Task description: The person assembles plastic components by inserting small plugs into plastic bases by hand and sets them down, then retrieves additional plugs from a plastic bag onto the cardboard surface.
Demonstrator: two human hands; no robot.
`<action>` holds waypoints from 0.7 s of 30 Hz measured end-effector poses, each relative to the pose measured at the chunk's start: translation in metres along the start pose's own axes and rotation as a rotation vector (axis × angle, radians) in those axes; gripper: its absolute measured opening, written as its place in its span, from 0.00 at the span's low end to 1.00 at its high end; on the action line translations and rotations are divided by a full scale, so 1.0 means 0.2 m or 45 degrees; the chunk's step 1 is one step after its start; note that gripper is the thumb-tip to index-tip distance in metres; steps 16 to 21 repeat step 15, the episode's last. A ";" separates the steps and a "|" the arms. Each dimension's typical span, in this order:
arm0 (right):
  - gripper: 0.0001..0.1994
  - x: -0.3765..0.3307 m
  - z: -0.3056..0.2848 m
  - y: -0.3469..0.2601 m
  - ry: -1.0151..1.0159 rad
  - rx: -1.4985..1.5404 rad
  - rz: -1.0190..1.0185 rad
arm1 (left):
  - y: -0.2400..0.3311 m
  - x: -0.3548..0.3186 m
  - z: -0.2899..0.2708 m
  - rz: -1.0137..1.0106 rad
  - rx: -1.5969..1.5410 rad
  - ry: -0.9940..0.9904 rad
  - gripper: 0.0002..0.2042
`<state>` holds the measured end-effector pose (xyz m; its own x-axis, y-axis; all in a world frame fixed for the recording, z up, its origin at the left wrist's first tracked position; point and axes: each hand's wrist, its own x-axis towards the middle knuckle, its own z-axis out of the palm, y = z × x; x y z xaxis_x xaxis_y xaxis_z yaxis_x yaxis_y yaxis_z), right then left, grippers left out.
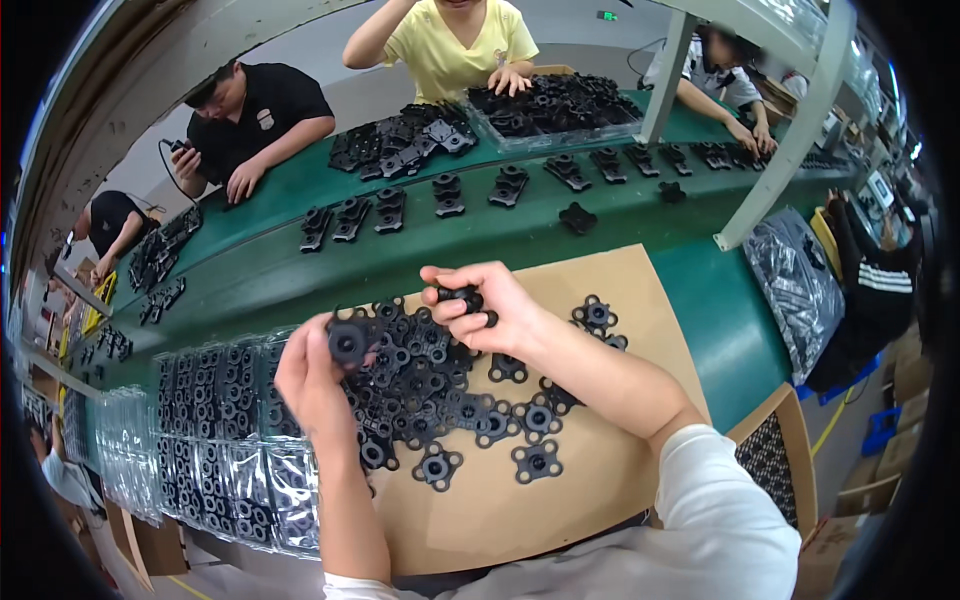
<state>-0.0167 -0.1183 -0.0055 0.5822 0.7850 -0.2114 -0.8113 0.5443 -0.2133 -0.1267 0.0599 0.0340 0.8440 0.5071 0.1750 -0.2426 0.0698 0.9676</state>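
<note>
My left hand (315,385) holds a round black plastic part (348,342) up between thumb and fingers. My right hand (490,305) grips another small black part (462,296) just right of it. Both hands hover over a pile of black four-lobed plastic parts (430,390) spread on a brown cardboard sheet (600,480). Loose single parts (537,461) lie at the pile's near edge.
Clear blister trays (225,440) filled with black parts lie left of the cardboard. A green conveyor belt (400,255) carries more black parts past. Other people sit across it, with a clear bin of parts (555,105) before them. A white post (790,130) rises at the right.
</note>
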 end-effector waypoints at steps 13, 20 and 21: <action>0.11 -0.18 0.00 -0.18 0.216 -0.044 -0.481 | -0.22 0.16 0.42 -0.497 -0.579 -0.736 0.16; 0.11 -0.17 -0.02 -0.17 0.285 -0.044 -0.579 | -0.26 0.17 0.44 -0.419 -0.500 -0.739 0.17; 0.11 -0.17 -0.02 -0.17 0.285 -0.044 -0.579 | -0.26 0.17 0.44 -0.419 -0.500 -0.739 0.17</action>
